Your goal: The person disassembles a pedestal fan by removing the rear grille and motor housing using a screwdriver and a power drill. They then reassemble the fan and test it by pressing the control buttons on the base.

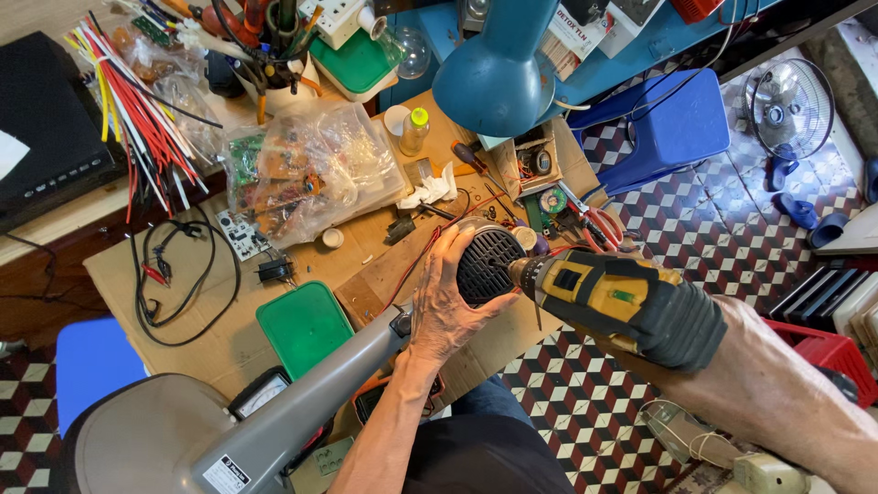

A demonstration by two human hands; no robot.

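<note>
A cardboard-covered workbench carries a green lid, black leads, and what may be bagged circuit boards.

My left hand is extended forward, fingers curled in a firm grip. My right forearm enters from the right; its hand is hidden.

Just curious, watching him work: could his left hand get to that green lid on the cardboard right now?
Probably not without letting go: the left hand is clasped around the black motor housing. The green lid lies close by, with only the grey fan pole near it.
</note>
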